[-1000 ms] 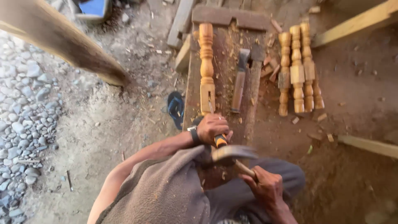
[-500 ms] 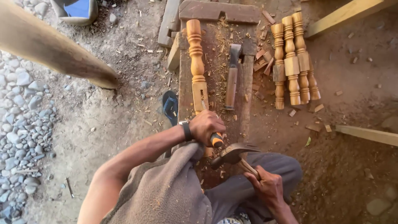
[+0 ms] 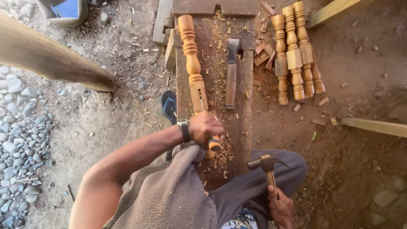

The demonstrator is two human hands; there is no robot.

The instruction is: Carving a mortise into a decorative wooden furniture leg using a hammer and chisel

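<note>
Hammer (image 3: 266, 163) now sits lower and further right than half a second ago, drawn back off the chisel (image 3: 214, 144), head well clear of the chisel's butt. Reads as the back-swing between blows; carving on the spindle (image 3: 193, 68) looks mid-course, judging by the fresh chips strewn on the bench (image 3: 246, 110).

Right hand (image 3: 280, 208), below the bench's near end: fingers wrapped tight round the hammer's wooden handle, head pointing up and left.

Left hand (image 3: 204, 128), over the bench's near half: fist closed round the chisel, only the orange-and-black handle end showing under the fingers. Blade hidden by the hand; cannot tell where it bites. Watch on the wrist.

Spindle lies lengthwise along the bench's left side, square end under the left hand, turned end at the far end.

A second chisel (image 3: 231, 74) lies loose mid-bench, right of the spindle, apart from it.

Right of the bench, on the dirt: a bundle of finished spindles (image 3: 296, 51), touching one another, with offcuts between them and the bench.
</note>
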